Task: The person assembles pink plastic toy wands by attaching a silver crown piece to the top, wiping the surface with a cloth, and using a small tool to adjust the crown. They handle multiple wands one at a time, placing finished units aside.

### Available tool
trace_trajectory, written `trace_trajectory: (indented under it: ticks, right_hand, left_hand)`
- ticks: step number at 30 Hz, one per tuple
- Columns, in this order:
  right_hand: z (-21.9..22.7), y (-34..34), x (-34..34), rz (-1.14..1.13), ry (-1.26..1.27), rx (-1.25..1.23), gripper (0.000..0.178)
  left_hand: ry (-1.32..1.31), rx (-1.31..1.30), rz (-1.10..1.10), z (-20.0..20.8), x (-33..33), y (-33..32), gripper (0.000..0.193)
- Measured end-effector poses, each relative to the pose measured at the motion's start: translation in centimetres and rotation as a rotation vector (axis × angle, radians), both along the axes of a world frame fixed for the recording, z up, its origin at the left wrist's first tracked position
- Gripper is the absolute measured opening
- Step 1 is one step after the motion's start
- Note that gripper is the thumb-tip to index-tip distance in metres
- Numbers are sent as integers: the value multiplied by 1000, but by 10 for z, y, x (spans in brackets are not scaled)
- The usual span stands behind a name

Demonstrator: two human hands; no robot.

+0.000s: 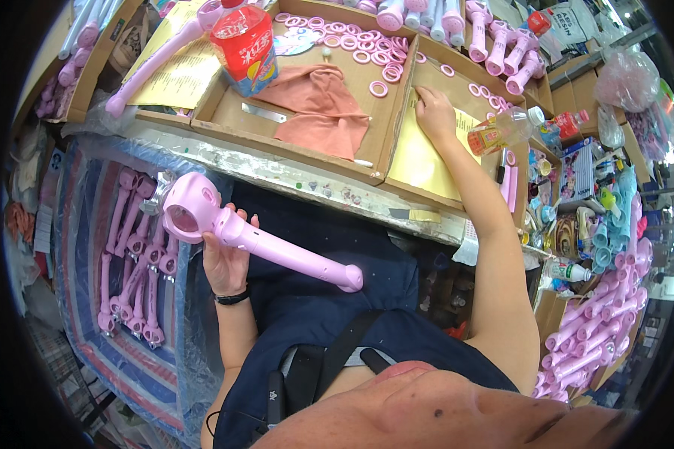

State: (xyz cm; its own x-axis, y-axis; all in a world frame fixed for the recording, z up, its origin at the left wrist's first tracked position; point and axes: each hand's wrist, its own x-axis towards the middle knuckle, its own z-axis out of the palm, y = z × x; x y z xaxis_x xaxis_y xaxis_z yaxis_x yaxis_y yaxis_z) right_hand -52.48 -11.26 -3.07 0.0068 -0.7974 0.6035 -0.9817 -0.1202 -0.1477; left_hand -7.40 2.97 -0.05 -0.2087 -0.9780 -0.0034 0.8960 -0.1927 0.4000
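A pink plastic toy wand (292, 255) lies slantwise in my left hand (226, 258), its long handle running to the lower right. The wand's round hollow head has a clear window and a silvery piece at its top end. My left fingers close around the neck just below the head. My right hand (436, 116) reaches into the right part of a shallow cardboard tray (388, 153), over a yellow printed sheet (425, 161). Its fingers are bent together by the tray's divider; whatever they grip, if anything, is too small to make out.
Pink rings (378, 89) and an orange cloth (329, 112) lie in the tray. A red-labelled bottle (243, 45) and a clear bottle (504, 131) stand or lean nearby. Finished-looking wands (137, 280) rest on a striped plastic-covered surface at left; pink handles (591, 329) pile up at right.
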Motion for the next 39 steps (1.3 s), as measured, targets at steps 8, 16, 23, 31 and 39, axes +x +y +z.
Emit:
trace_trajectory:
  ticks: [8, 16, 23, 31, 39]
  right_hand:
    - [1, 0, -1, 21, 52, -8, 21]
    - [1, -1, -2, 38, 144, 15, 20]
    - [0, 0, -5, 13, -42, 18, 23]
    - [0, 0, -4, -65, -36, 30, 23]
    - [3, 1, -3, -29, 28, 0, 21]
  left_hand:
    - [-20, 28, -5, 2, -3, -1, 55]
    - [-8, 49, -7, 0, -4, -3, 56]
    - [-7, 54, -3, 0, -4, -3, 56]
    - [0, 58, -6, -2, -4, -3, 54]
    - [0, 75, 3, -3, -6, -3, 58]
